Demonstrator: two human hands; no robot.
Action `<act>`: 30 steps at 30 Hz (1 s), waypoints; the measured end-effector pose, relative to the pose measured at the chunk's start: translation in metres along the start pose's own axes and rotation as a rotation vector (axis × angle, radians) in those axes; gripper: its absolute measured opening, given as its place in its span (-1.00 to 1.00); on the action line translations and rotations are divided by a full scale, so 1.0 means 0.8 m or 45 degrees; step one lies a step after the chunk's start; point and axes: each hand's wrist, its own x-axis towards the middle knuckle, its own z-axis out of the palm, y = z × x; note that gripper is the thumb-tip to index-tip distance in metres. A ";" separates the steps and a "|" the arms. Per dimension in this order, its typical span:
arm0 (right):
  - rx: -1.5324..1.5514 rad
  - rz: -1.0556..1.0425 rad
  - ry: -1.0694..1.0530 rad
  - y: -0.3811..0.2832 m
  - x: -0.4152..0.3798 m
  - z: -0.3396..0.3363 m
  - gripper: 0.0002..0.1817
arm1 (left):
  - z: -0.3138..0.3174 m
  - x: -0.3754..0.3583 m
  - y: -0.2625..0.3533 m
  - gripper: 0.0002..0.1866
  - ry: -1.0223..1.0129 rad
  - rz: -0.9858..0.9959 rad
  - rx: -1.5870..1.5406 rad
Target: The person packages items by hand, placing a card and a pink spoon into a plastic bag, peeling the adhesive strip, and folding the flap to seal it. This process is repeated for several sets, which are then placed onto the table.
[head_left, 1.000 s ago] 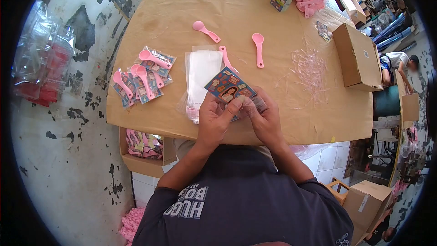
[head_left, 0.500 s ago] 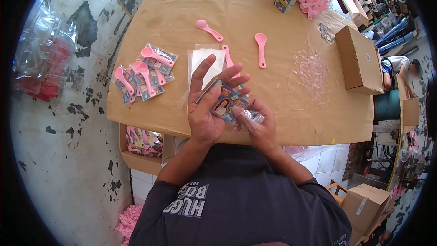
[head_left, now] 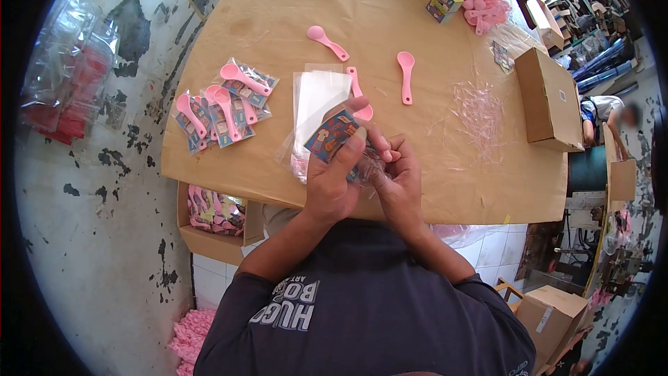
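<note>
Between thumb and fingers my left hand [head_left: 337, 177] grips a printed card [head_left: 330, 135], blue with small pictures, tilted above the table's near part. My right hand [head_left: 400, 181] is closed on a crumpled clear plastic wrap [head_left: 370, 167] at the card's lower right end. Just beyond the hands lie clear plastic bags [head_left: 316, 94] in a stack, with a pink spoon [head_left: 355, 83] beside them. Two more pink spoons, one at the upper middle [head_left: 327, 43] and one further right [head_left: 406, 78], rest on the brown table covering. To the left, several bagged spoons with cards [head_left: 226, 108] lie in a pile.
Pink plastic strands [head_left: 480, 122] lie at the right, near a cardboard box [head_left: 550, 101]. A small yellow box [head_left: 444, 4] and a heap of pink spoons [head_left: 483, 7] are at the far right. An open carton [head_left: 254, 226] stands below the left edge. Another person [head_left: 605, 111] is at right.
The card has turned and shifted slightly left in my left hand, whose fingers have folded in around it. My hands are closer together. The view has shifted slightly.
</note>
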 end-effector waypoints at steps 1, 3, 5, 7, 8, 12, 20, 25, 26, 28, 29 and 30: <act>-0.003 -0.010 0.027 0.001 0.000 0.000 -0.66 | -0.001 -0.001 0.000 -0.47 0.000 -0.030 0.011; -0.205 -0.099 0.095 0.001 0.001 0.008 -0.61 | 0.000 -0.001 0.002 -0.48 0.009 -0.027 -0.012; -0.411 -0.192 0.167 -0.009 0.001 0.013 -0.56 | 0.000 0.001 0.005 -0.49 0.014 -0.026 -0.039; -1.085 -0.737 0.006 -0.028 0.001 0.009 -0.53 | -0.003 0.001 0.010 -0.52 0.173 -0.041 0.018; -1.095 -0.737 0.007 -0.032 0.000 0.004 -0.53 | -0.016 0.002 0.011 -0.54 0.234 -0.073 -0.022; -1.224 -0.752 -0.397 -0.055 0.005 -0.010 -0.77 | -0.051 0.012 0.035 -0.55 0.402 -0.010 -0.125; -0.307 0.161 -0.681 -0.166 0.087 -0.143 -0.58 | -0.089 0.003 0.083 -0.57 0.517 0.165 -0.083; -1.784 -0.474 0.059 -0.129 0.128 -0.138 -0.58 | -0.093 -0.005 0.074 -0.58 0.474 0.161 -0.072; -2.128 -0.636 0.273 -0.120 0.134 -0.133 -0.58 | -0.094 -0.006 0.071 -0.55 0.486 0.188 -0.036; -2.089 -0.546 0.152 -0.097 0.135 -0.120 -0.59 | -0.092 -0.012 0.068 -0.52 0.499 0.195 0.010; -2.043 -0.471 0.044 -0.086 0.135 -0.111 -0.59 | -0.091 -0.012 0.067 -0.52 0.518 0.194 0.028; -2.041 -0.469 0.066 -0.075 0.135 -0.101 -0.59 | -0.089 -0.011 0.067 -0.51 0.530 0.191 0.044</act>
